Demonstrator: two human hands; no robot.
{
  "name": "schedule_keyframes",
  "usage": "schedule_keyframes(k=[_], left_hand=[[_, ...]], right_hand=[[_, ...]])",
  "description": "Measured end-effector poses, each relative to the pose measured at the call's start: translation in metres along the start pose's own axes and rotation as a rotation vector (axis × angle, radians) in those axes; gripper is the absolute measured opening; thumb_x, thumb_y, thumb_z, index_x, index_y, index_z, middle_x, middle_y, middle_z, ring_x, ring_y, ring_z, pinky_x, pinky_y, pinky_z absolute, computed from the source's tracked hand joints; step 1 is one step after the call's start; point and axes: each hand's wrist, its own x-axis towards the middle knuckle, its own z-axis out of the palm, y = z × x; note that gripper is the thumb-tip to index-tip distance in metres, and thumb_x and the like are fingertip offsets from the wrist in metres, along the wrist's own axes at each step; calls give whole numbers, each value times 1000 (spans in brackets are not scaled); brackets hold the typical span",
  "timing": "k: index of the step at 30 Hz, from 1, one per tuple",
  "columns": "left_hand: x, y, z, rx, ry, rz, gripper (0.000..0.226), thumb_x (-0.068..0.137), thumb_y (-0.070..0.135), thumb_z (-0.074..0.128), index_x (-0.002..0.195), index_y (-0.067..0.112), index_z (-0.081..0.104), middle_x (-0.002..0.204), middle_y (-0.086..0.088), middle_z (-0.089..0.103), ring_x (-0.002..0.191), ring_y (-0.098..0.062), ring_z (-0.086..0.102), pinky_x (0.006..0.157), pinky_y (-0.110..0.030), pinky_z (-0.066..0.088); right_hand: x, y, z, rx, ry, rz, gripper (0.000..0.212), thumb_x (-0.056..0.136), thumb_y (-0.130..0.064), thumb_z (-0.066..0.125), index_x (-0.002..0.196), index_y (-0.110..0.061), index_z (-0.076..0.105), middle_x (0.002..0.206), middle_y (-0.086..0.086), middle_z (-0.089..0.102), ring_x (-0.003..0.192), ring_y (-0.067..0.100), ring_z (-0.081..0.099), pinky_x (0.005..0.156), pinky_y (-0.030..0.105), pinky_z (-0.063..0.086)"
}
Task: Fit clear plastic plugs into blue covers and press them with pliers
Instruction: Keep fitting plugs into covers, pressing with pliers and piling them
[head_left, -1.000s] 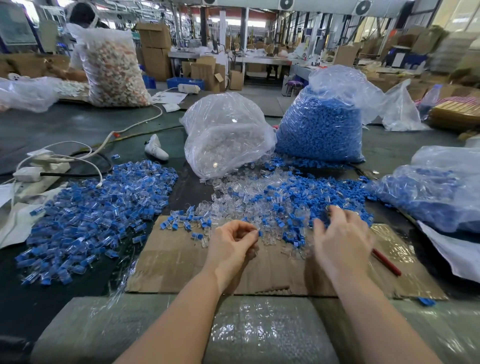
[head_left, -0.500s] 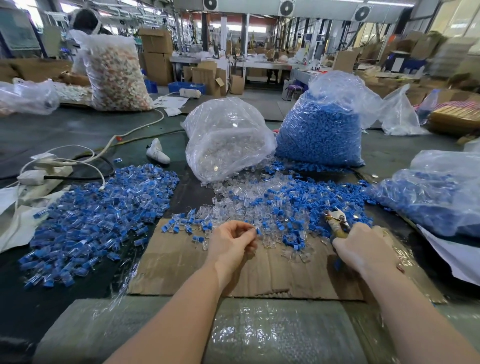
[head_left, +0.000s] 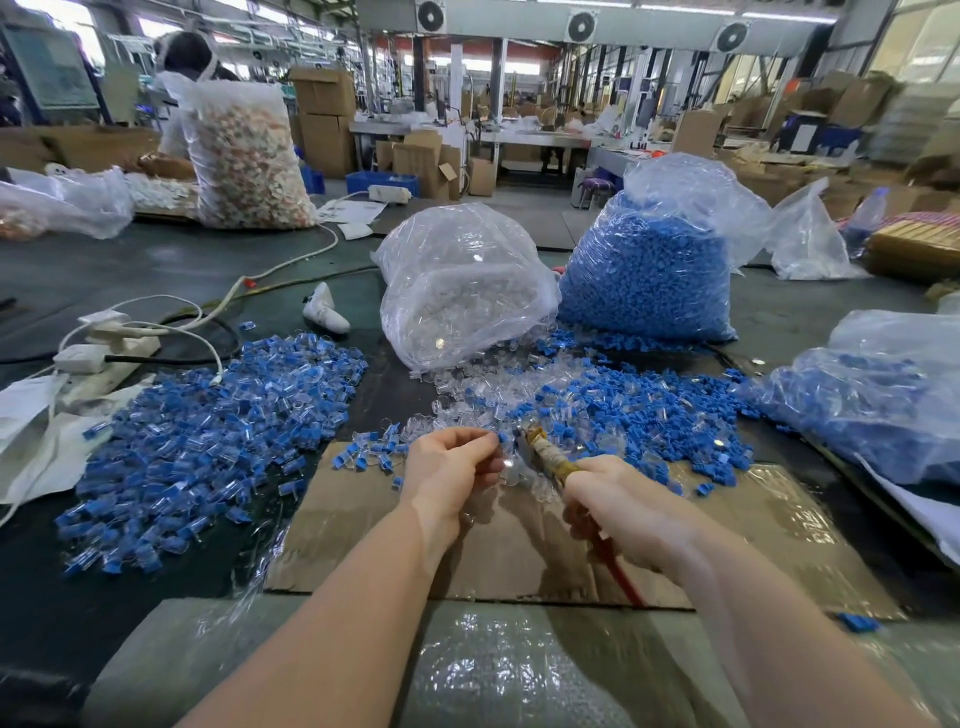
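My left hand (head_left: 449, 467) pinches a small clear plug fitted in a blue cover (head_left: 501, 440) at its fingertips, above a cardboard sheet (head_left: 363, 519). My right hand (head_left: 618, 506) grips the red-handled pliers (head_left: 545, 454), whose jaws point left and meet the piece at my left fingertips. Whether the jaws are closed on it I cannot tell. A mixed heap of loose clear plugs and blue covers (head_left: 597, 405) lies just beyond both hands. A large pile of assembled blue-and-clear pieces (head_left: 208, 441) spreads to the left.
A bag of clear plugs (head_left: 462, 286) and a bag of blue covers (head_left: 649, 270) stand behind the heap. Another bag of blue parts (head_left: 872, 389) lies at the right. White cables and a power strip (head_left: 98, 353) sit at the left. A person works at the far left.
My right hand left the heap, took up the pliers from the cardboard and brought their jaws leftward to the piece. My left hand stayed put, holding that piece.
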Motion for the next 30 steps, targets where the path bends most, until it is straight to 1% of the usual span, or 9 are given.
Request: schedule_keyframes(k=[4, 8, 14, 17, 20, 22, 26, 28, 30], left_hand=[[0, 2, 0, -24, 54, -2, 10, 84, 0, 63, 75, 5, 62, 49, -3, 62, 42, -9, 58, 39, -18, 46], [-2, 4, -1, -10, 83, 0, 10, 84, -2, 63, 75, 4, 62, 46, -1, 61, 40, -7, 56, 39, -17, 47], [-5, 7, 0, 12, 120, 16, 14, 84, -4, 62, 72, 3, 62, 45, -1, 60, 39, -6, 55, 39, -16, 47], [-7, 8, 0, 11, 122, 7, 13, 83, -4, 62, 72, 3, 62, 45, -1, 60, 39, -6, 56, 40, -16, 48], [-10, 9, 2, 0, 117, 16, 12, 83, -5, 62, 73, 2, 61, 49, -4, 60, 39, -7, 55, 40, -17, 48], [-11, 9, 3, 7, 109, 33, 11, 83, -4, 62, 74, 2, 62, 51, -5, 60, 40, -8, 55, 41, -17, 47], [-12, 9, 6, 6, 114, 65, 14, 83, -4, 62, 71, 4, 62, 50, -4, 60, 41, -6, 55, 41, -15, 46], [-12, 8, 6, 3, 118, 68, 14, 83, -3, 63, 72, 4, 62, 52, -4, 60, 42, -6, 55, 42, -16, 46], [-12, 7, 3, 25, 120, 71, 11, 83, -1, 64, 74, 6, 64, 55, -3, 62, 45, -7, 56, 44, -17, 47]], right_hand=[[-3, -6, 5, 47, -66, -8, 13, 86, -8, 42, 73, -11, 44, 79, 10, 48, 76, 23, 49, 66, 33, 39], [-3, -7, 7, 38, -82, -29, 17, 86, -8, 41, 70, -12, 43, 76, 8, 47, 74, 23, 49, 63, 31, 39], [-1, -6, 9, -27, -76, -59, 13, 86, -11, 42, 73, -12, 43, 86, 10, 50, 81, 25, 55, 76, 40, 45], [-2, -7, 9, -45, -99, -83, 14, 89, -12, 41, 75, -12, 42, 78, 6, 46, 75, 21, 49, 68, 34, 39], [-1, -4, 12, -123, -76, -113, 16, 91, -12, 41, 75, -13, 40, 73, 8, 45, 65, 18, 42, 60, 31, 33], [0, -2, 14, -168, -46, -138, 18, 92, -11, 40, 74, -12, 40, 70, 8, 44, 61, 18, 40, 59, 32, 33], [3, 2, 17, -198, 15, -163, 25, 92, -10, 41, 68, -15, 41, 60, 1, 43, 53, 15, 39, 54, 30, 34], [4, 5, 18, -155, 8, -177, 27, 92, -10, 44, 66, -17, 43, 56, -4, 44, 44, 8, 37, 47, 22, 32], [3, 8, 17, -89, 8, -187, 18, 88, -10, 50, 70, -13, 49, 57, -5, 46, 38, 2, 35, 41, 15, 29]])
